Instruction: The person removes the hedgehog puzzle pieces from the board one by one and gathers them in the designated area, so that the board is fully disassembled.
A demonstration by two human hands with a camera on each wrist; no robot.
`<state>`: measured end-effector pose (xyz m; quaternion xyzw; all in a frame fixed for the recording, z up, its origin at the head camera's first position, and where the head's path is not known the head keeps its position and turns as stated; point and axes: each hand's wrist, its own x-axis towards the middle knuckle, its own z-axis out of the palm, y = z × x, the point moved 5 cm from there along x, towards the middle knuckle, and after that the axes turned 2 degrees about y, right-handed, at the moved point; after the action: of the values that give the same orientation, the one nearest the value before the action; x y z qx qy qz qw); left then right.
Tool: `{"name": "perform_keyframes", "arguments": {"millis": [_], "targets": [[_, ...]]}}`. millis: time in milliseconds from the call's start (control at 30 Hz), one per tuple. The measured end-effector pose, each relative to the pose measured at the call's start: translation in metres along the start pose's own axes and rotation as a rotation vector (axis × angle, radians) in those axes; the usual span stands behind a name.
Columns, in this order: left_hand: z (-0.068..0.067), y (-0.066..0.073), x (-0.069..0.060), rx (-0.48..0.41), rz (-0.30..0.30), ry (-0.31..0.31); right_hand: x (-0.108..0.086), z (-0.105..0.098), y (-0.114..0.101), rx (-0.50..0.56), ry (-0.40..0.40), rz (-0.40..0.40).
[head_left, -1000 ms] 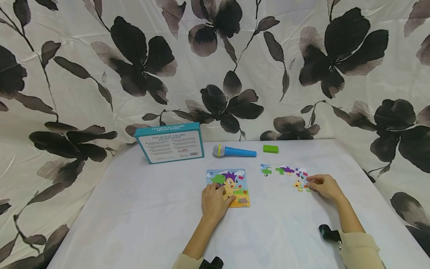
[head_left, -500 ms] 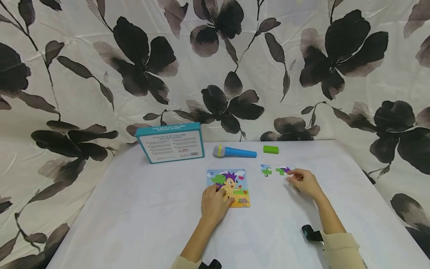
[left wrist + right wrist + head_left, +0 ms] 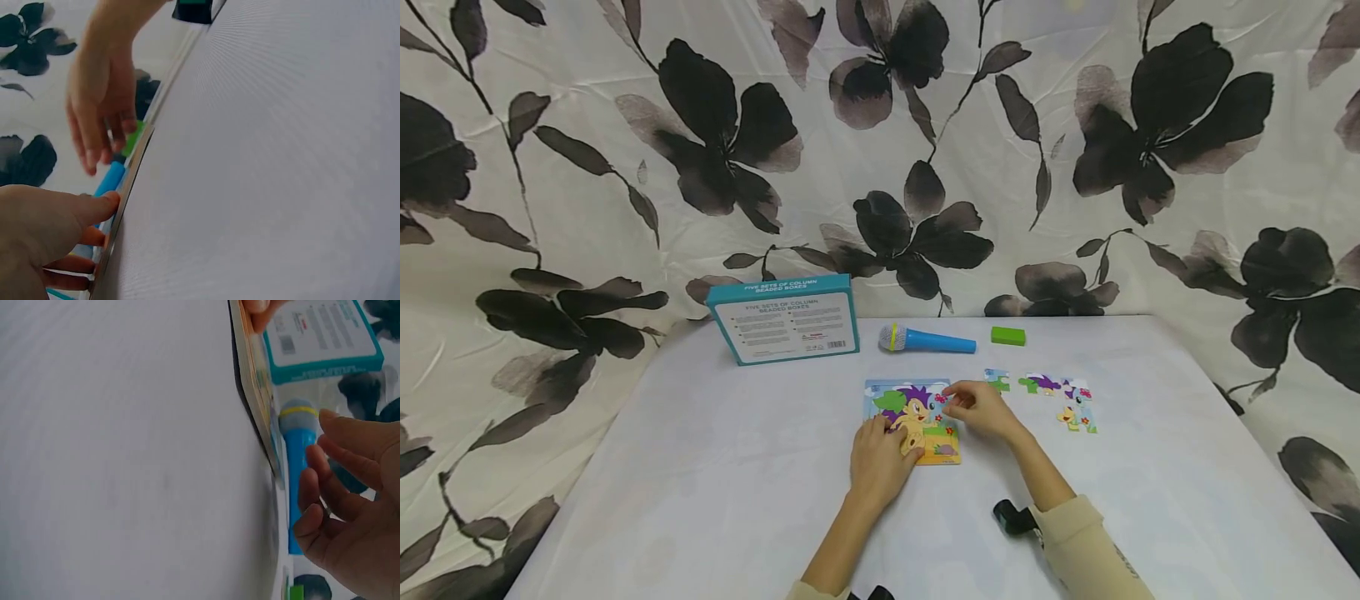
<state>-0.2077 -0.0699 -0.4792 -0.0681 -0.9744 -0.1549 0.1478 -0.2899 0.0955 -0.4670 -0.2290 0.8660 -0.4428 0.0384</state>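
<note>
A picture board with a purple-haired cartoon figure lies flat on the white table. My left hand rests on its lower left part; in the left wrist view the thumb of that hand lies on the board's edge. At the upper right corner of the board is my right hand, fingers loosely bent. The right wrist view shows this hand above the board, with no object visible in its fingers. Small puzzle pieces lie to the right: one partly behind the hand, others farther right.
A teal and white box stands at the back left. Beside it lie a blue toy microphone and a green block. A floral cloth hangs behind the table.
My right hand has moved left from the far right pieces, past the middle ones, to the board's upper right corner. The pieces it covered show again. My left hand stays on the board.
</note>
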Motion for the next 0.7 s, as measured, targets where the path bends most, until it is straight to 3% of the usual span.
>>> {"name": "perform_keyframes", "arguments": {"millis": [400, 700], "targets": [[-0.004, -0.001, -0.001, -0.028, -0.008, 0.074, 0.025, 0.042, -0.022, -0.060, -0.117, -0.024], [-0.007, 0.001, -0.001, 0.001, 0.022, 0.074, 0.033, 0.057, -0.037, -0.221, -0.140, -0.016]]}}
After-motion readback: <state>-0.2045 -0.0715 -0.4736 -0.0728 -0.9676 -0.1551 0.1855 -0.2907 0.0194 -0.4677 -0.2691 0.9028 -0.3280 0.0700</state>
